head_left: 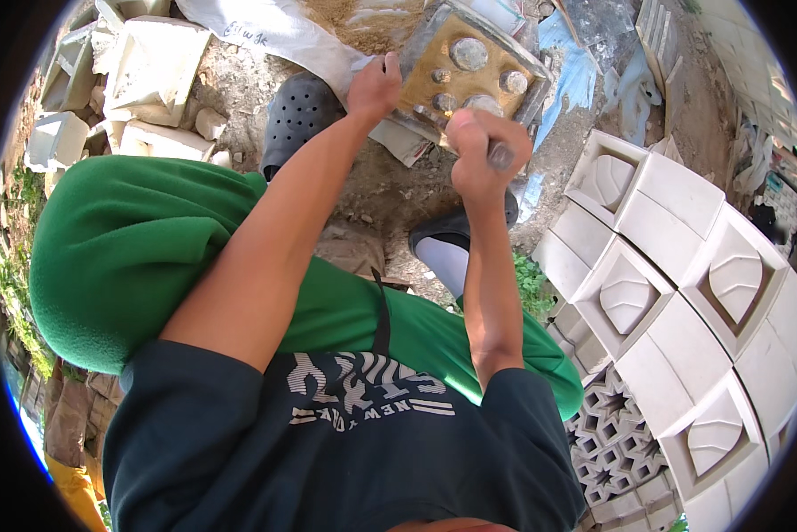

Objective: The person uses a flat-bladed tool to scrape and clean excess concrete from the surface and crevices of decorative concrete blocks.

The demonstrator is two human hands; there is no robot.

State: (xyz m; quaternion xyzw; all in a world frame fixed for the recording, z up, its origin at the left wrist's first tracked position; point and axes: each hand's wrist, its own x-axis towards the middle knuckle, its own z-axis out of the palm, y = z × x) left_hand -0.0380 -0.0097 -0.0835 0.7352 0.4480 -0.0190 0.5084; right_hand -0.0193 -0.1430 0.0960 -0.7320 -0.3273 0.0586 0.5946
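A square mould [469, 81] with a raised grey frame and a yellow-brown face lies on the ground at the top of the view. Several round, pale grey knobs stand out of its face. My left hand [376, 86] is closed at the mould's left edge, its fingers curled on the frame beside a white sack [279, 28]. Over the near right part of the mould, my right hand [487, 146] wraps round a tool with a rounded grey handle [501, 157]. The tool's working end is hidden under the hand.
My dark clogs [299, 115] stand on the dirt on either side. Pale cast blocks [155, 71] are piled at upper left. Stacked white blocks [669, 208] with recessed leaf shapes fill the right, near star-patterned lattice blocks [611, 434]. Blue plastic sheeting [560, 71] lies past the mould.
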